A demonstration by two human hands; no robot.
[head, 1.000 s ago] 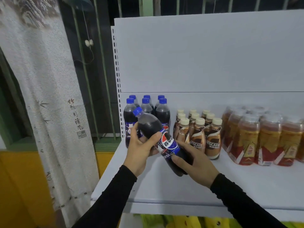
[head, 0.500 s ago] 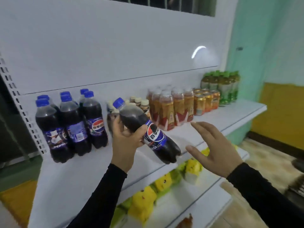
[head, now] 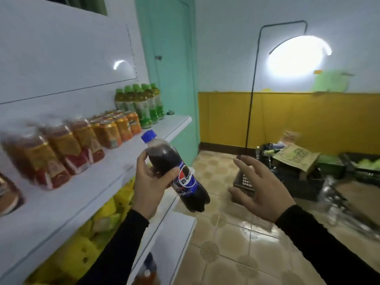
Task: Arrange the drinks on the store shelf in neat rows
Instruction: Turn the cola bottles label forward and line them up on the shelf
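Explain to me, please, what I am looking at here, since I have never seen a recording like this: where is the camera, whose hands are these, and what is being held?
There is no machine here. A person wears one wide-angle camera on the head, so you look forward and down at their own two hands. The left hand grips a cola bottle with a blue cap, tilted in the air beside the white shelf. The right hand is open, fingers spread, holding nothing. On the shelf stand blurred tea bottles with red and yellow labels, then orange cans, then green-capped bottles at the far end. Yellow packs lie on the shelf below.
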